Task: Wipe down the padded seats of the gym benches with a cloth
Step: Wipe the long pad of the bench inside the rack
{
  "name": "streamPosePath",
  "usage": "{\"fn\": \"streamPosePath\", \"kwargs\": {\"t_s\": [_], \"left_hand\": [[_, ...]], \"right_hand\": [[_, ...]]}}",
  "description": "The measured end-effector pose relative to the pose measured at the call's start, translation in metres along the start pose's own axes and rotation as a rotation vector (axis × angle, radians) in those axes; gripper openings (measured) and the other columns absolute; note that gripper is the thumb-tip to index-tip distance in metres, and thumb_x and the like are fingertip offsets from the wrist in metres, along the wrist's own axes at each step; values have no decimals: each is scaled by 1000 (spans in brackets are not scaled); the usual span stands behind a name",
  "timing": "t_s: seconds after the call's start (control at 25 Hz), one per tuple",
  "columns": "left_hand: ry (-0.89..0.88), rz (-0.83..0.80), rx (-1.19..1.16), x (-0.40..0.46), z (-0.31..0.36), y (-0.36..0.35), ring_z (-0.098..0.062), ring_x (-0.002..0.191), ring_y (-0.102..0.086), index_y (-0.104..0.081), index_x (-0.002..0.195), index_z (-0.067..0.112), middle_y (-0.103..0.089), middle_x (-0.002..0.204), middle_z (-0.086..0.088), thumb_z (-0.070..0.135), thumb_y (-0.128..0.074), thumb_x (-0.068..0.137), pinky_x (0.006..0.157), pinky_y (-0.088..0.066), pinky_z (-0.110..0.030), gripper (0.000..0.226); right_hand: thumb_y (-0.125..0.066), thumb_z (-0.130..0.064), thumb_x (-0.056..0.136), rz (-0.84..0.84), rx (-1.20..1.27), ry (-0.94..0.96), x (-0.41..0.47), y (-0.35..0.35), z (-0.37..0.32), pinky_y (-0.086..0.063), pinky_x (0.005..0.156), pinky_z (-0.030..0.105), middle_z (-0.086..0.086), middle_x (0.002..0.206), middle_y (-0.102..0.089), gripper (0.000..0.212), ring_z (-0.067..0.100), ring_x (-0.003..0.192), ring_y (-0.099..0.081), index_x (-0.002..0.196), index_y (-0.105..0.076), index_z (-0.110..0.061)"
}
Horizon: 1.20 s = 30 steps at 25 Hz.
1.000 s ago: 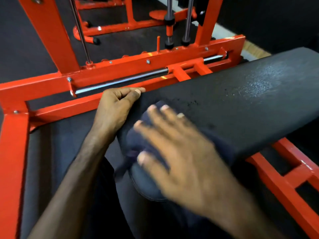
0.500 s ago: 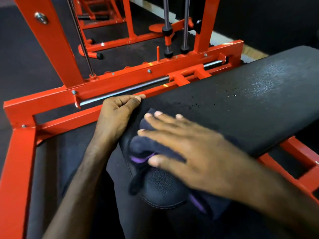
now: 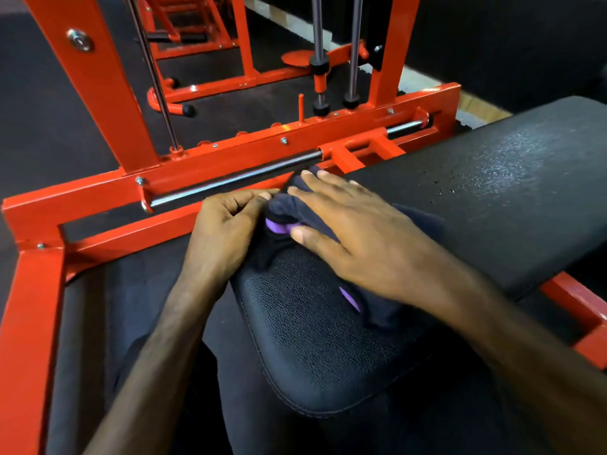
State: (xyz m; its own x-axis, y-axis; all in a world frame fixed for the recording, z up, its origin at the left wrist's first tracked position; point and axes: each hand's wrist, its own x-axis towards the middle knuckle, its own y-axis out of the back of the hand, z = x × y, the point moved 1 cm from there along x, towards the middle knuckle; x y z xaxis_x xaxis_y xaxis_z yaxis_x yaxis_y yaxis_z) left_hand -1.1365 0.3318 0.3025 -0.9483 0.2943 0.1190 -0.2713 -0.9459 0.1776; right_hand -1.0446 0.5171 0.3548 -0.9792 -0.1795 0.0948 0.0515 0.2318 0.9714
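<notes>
The right hand [image 3: 358,238] lies flat, fingers straight, pressing the dark cloth [image 3: 295,208] onto the padded seat [image 3: 328,339] at the frame's centre. The left hand [image 3: 226,231] curls at the pad's left edge, seemingly pinching the cloth. Long, firm, overlapping strokes would serve best (droplets speckle the upper right). The orange frame [image 3: 230,172] crowds the left edge; rightward lies open pad.

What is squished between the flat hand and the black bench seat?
A dark cloth with purple trim lies under the right hand, pressed onto the padded seat. The head view shows it.
</notes>
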Motion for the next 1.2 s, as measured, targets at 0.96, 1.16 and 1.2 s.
{"fn": "streamPosePath", "kwargs": {"t_s": [0.96, 1.16, 1.2], "left_hand": [[4, 17, 10, 5, -8, 1, -11, 112, -73, -83, 112, 23, -82, 113, 10, 21, -64, 108, 114, -52, -50, 20], [-1, 7, 54, 7, -2, 3, -10, 106, -72, -83, 109, 24, -82, 109, 10, 21, -63, 108, 113, -52, -52, 20], [4, 12, 59, 7, -2, 3, -9, 104, -72, -83, 109, 24, -82, 109, 9, 20, -63, 108, 112, -53, -52, 20]], "right_hand": [[-20, -66, 98, -7, -84, -111, -74, 6, 5, -11, 134, 40, -8, 179, -6, 81, 9, 164, 1, 169, -24, -27], [-12, -72, 81, -33, -79, -204, -17, 8, 8, -11, 133, 51, -6, 179, -3, 93, 18, 165, 1, 169, -8, -40], [-14, -71, 82, -16, -75, -201, -17, 9, 8, -12, 133, 51, -6, 179, -6, 92, 19, 165, -2, 168, -13, -40]]}}
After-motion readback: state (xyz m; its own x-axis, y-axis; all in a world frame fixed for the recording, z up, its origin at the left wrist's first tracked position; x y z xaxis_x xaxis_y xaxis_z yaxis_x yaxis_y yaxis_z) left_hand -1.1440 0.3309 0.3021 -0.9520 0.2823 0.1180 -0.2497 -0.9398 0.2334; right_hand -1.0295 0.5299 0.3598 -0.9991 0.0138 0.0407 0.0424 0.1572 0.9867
